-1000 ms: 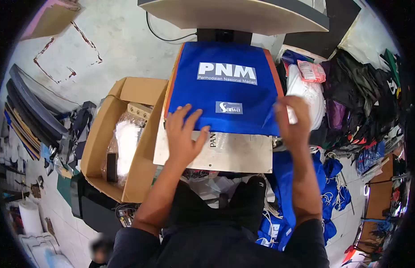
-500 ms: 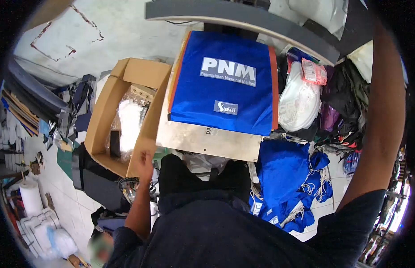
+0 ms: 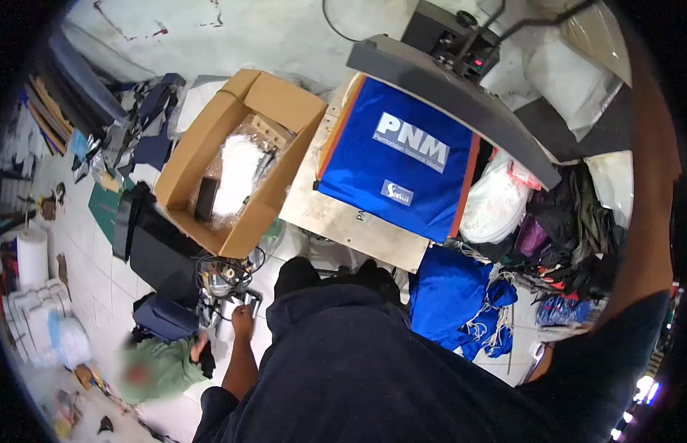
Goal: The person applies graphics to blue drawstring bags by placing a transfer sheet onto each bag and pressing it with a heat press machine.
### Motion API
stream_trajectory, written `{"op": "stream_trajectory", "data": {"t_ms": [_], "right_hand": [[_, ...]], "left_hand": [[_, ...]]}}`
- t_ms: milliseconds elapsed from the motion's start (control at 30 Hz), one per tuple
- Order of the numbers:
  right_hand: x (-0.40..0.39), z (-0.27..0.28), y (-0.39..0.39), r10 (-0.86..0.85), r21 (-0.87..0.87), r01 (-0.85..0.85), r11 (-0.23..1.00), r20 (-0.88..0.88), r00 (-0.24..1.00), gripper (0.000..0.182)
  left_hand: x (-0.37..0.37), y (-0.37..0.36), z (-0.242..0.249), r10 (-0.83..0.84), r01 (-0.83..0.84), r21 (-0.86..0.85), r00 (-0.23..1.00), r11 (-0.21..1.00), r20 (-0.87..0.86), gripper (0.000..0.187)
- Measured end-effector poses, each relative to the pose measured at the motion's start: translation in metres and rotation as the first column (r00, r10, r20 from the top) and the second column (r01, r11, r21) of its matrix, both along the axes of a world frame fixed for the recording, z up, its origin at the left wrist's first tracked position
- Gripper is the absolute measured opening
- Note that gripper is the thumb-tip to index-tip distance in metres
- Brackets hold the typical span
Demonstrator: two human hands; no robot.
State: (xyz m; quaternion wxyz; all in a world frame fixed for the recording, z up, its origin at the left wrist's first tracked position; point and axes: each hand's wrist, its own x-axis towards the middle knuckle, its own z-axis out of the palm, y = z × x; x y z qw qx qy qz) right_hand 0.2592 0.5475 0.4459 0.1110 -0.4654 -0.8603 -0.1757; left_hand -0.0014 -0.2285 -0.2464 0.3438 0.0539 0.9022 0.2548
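Observation:
A blue drawstring bag (image 3: 391, 159) with orange edges and white "PNM" lettering lies flat on a pale board (image 3: 336, 221). The grey upper plate of a heat press (image 3: 462, 103) hangs tilted above the bag's far right part. My left hand (image 3: 242, 320) is low at my left side, fingers curled; whatever they may hold is hidden. Close to it is a metal machine part with cables (image 3: 224, 279). My right arm (image 3: 643, 199) reaches up along the right edge, and its hand lies outside the view.
An open cardboard box (image 3: 273, 203) with plastic-wrapped contents stands left of the board. More blue bags (image 3: 447, 295) with white cords are heaped at right on the floor. Dark cloth (image 3: 580, 214) is piled beyond. A person in green (image 3: 162, 369) is low at the left.
The view has shifted left, showing more of the press. The upper plate now covers more of the bag's right side. My left hand has drawn back from the box toward my side.

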Motion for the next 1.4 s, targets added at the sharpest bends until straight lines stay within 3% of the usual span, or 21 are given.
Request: {"op": "stream_trajectory", "data": {"t_ms": [33, 67, 100, 167, 200, 267, 300, 400, 467, 533, 567, 600, 667, 700, 733, 867, 933, 967, 1033, 1267, 1400], "right_hand": [[-0.002, 0.004, -0.028, 0.094, -0.298, -0.081, 0.951, 0.030, 0.995, 0.073], [-0.001, -0.005, -0.047, 0.113, -0.249, -0.101, 0.963, 0.032, 0.993, 0.069], [-0.002, -0.010, -0.054, 0.120, -0.251, -0.109, 0.962, 0.031, 0.992, 0.069], [-0.001, -0.015, -0.066, 0.034, -0.421, 0.096, 0.902, 0.293, 0.956, 0.071], [0.006, -0.032, -0.077, 0.035, -0.419, 0.098, 0.902, 0.298, 0.954, 0.071], [0.028, -0.090, -0.104, 0.012, -0.861, -0.057, 0.506, -0.060, 0.998, 0.055], [0.031, -0.119, -0.119, 0.099, -0.882, -0.126, 0.454, -0.091, 0.991, 0.062], [0.020, -0.191, -0.162, 0.011, -0.998, -0.066, -0.018, -0.067, 0.998, 0.048], [0.030, -0.263, -0.172, -0.089, -0.945, -0.266, -0.191, -0.253, 0.963, 0.038], [0.026, -0.310, -0.188, 0.021, -0.976, -0.213, -0.035, -0.214, 0.977, 0.032], [0.030, -0.334, -0.195, 0.005, -0.979, -0.204, -0.004, -0.204, 0.979, 0.042], [0.022, -0.328, -0.204, 0.018, -0.990, -0.123, 0.072, -0.122, 0.992, 0.041], [0.025, -0.343, -0.206, 0.037, -0.990, -0.039, 0.134, -0.035, 0.999, 0.040], [0.049, -0.383, -0.198, 0.331, -0.813, -0.437, 0.384, -0.320, 0.888, 0.040], [0.066, -0.409, -0.194, 0.644, -0.444, -0.775, 0.450, -0.440, 0.626, 0.045], [0.046, -0.424, -0.205, 0.594, -0.491, -0.745, 0.451, -0.458, 0.662, 0.047], [0.022, -0.432, -0.216, 0.606, -0.489, -0.761, 0.427, -0.469, 0.642, 0.049], [0.030, -0.433, -0.212, 0.610, -0.488, -0.770, 0.410, -0.482, 0.630, 0.050], [0.024, -0.436, -0.211, 0.599, -0.493, -0.777, 0.391, -0.505, 0.622, 0.051], [0.068, -0.455, -0.205, 0.490, -0.544, -0.688, 0.481, -0.484, 0.725, 0.057], [0.065, -0.451, -0.204, 0.414, -0.548, -0.645, 0.532, -0.497, 0.763, 0.054]], "left_hand": [[0.001, 0.004, 0.002, 0.009, -0.009, 0.049, 1.000, 0.999, 0.009, 0.037], [0.008, 0.021, 0.014, 0.097, -0.103, 0.133, 0.994, 0.986, 0.048, 0.032], [0.010, 0.039, 0.028, 0.043, -0.044, 0.156, 0.999, 0.987, 0.009, 0.026], [0.014, 0.084, 0.042, 0.031, 0.006, 0.334, 0.994, 0.943, -0.107, 0.023], [0.010, 0.109, 0.057, -0.002, 0.060, 0.370, 0.988, 0.927, -0.154, 0.023], [0.005, 0.169, 0.091, 0.001, 0.116, 0.520, 0.976, 0.846, -0.220, 0.027], [0.008, 0.206, 0.123, 0.031, 0.096, 0.613, 0.981, 0.784, -0.192, 0.025], [0.006, 0.285, 0.177, 0.044, 0.075, 0.708, 0.988, 0.702, -0.148, 0.018], [0.023, 0.345, 0.232, 0.006, 0.147, 0.858, 0.985, 0.492, -0.173, 0.015], [0.051, 0.395, 0.279, -0.135, 0.148, 0.938, 0.985, 0.314, -0.111, 0.013], [0.067, 0.417, 0.304, -0.175, 0.339, 0.876, 0.939, 0.343, -0.295, 0.014], [0.083, 0.439, 0.316, -0.224, 0.391, 0.895, 0.912, 0.214, -0.344, 0.014], [0.119, 0.478, 0.332, -0.324, 0.539, 0.829, 0.818, 0.147, -0.475, 0.018], [0.137, 0.495, 0.334, -0.358, 0.594, 0.803, 0.763, 0.058, -0.538, 0.023], [0.152, 0.510, 0.333, -0.385, 0.639, 0.769, 0.701, -0.035, -0.600, 0.028], [0.193, 0.518, 0.292, -0.339, 0.809, 0.575, 0.579, 0.123, -0.742, 0.036], [0.191, 0.520, 0.259, -0.603, 0.831, 0.537, 0.506, 0.148, -0.617, 0.033], [0.189, 0.520, 0.259, -0.580, 0.836, 0.515, 0.518, 0.189, -0.629, 0.033], [0.191, 0.517, 0.261, -0.356, 0.730, 0.666, 0.669, 0.154, -0.652, 0.029], [0.187, 0.515, 0.262, -0.429, 0.758, 0.632, 0.631, 0.164, -0.646, 0.023], [0.180, 0.511, 0.258, -0.399, 0.739, 0.671, 0.633, 0.054, -0.664, 0.018]]}}
